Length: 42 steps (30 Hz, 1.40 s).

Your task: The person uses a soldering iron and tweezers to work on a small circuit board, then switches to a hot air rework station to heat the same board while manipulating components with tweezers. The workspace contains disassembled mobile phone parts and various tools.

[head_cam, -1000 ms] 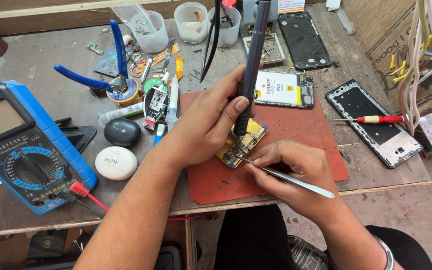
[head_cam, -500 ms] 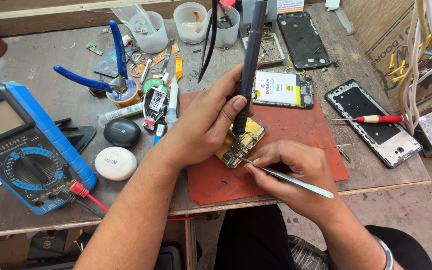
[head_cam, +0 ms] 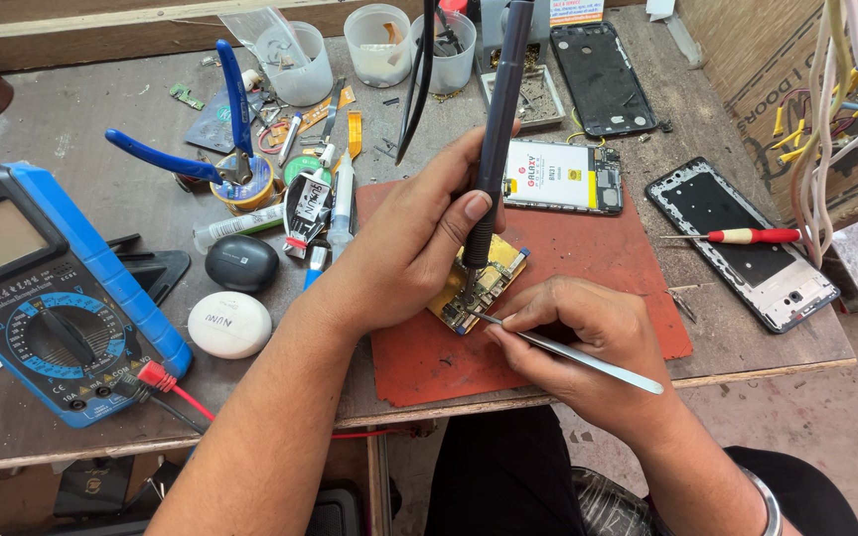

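Fingers (head_cam: pixel 469 213) of left hand (head_cam: pixel 414 243) around one soldering iron (head_cam: pixel 497 129), right hand (head_cam: pixel 573 333) pinching one pair of tweezers (head_cam: pixel 578 354) over one circuit board (head_cam: pixel 479 283).

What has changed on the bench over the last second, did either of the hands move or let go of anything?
Nothing visibly changed. The left hand still grips the dark soldering iron, its tip down on the small circuit board lying on the red mat. The right hand still holds the metal tweezers to the board's near edge. The blue multimeter and blue-handled pliers lie where they were.
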Tool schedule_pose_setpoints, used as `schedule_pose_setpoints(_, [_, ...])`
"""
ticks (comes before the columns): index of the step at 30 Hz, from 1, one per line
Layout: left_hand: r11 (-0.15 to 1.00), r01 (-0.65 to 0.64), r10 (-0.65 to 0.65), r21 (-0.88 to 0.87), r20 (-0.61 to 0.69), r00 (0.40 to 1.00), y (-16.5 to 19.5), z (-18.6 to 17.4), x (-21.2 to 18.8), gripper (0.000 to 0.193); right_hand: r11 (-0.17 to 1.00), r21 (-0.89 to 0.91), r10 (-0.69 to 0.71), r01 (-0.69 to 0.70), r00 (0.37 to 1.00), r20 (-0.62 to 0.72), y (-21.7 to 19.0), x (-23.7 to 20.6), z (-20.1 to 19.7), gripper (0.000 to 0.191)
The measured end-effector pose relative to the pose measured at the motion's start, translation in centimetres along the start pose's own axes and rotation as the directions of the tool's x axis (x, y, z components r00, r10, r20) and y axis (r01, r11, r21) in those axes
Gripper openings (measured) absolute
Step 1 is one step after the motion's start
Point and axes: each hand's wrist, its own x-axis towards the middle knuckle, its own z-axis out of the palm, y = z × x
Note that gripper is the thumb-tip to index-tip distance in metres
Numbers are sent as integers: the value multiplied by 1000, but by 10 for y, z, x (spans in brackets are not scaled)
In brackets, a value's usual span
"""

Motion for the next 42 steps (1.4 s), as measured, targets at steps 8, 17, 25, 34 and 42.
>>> schedule_pose_setpoints(8, [999, 30, -30, 14, 9, 1000, 0, 3, 0, 51, 1000, 2, 1, -1, 1000, 1, 1, 0, 0, 15])
schedule_pose_setpoints(17, [1000, 9, -9, -16, -2, 1000, -1, 0, 1, 51, 1000, 4, -9, 9, 1000, -4, 0, 0, 0, 16])
schedule_pose_setpoints(25, [1000, -4, 4, -20, 4, 1000, -3, 0, 0, 51, 1000, -11, 5, -5, 1000, -6, -1, 1, 1, 16])
schedule_pose_setpoints(34, [1000, 3, -2, -29, 9, 1000, -3, 0, 0, 50, 1000, -14, 3, -3, 1000, -2, 1, 0, 0, 16])
schedule_pose_setpoints(42, [1000, -2, 3, -31, 11, 1000, -2, 1, -1, 50, 1000, -10, -6, 6, 1000, -5, 2, -2, 0, 16])
